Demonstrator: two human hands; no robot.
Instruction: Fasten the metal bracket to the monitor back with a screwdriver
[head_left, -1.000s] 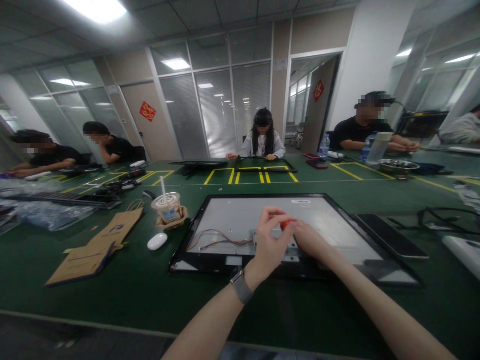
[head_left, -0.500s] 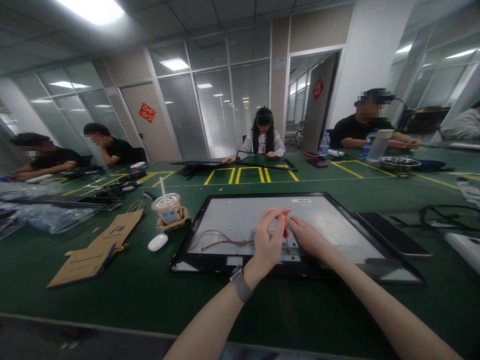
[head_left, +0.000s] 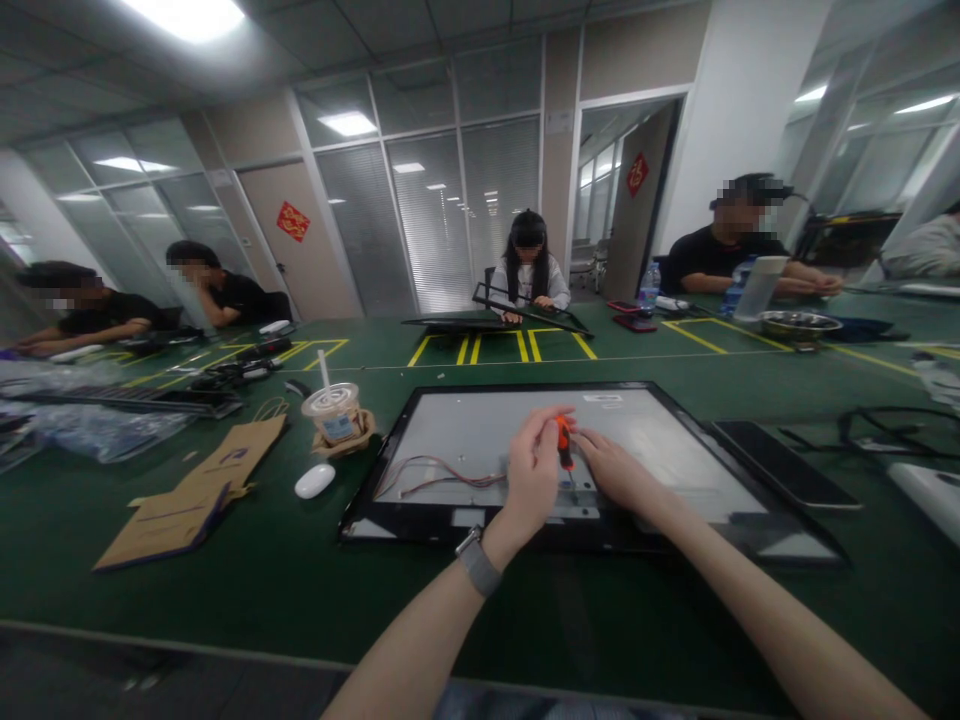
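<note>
So the big flat panel, grey metal-looking back with a black border [head_left: 450, 425], lies on the green table [head_left: 247, 605], with a strip of green between its near edge and the table's edge. More green stretches past its far edge to some yellow tape lines [head_left: 501, 346].

Left side's tighter: a clear plastic drink cup with a white straw [head_left: 331, 410], in a brown cardboard holder [head_left: 352, 438], sits just beside the border, with a white rounded gadget [head_left: 315, 482] near it. On the right, a black flat slab [head_left: 784, 462] crowds the panel's edge.

Left hand [head_left: 532, 465] has its fingers closed round an orange-and-black screwdriver [head_left: 565, 442], shaft tilted down over the panel's near half. Right hand [head_left: 616, 470] is low, palm down, fingertips right by the handle; can't tell if it's gripping anything.
</note>
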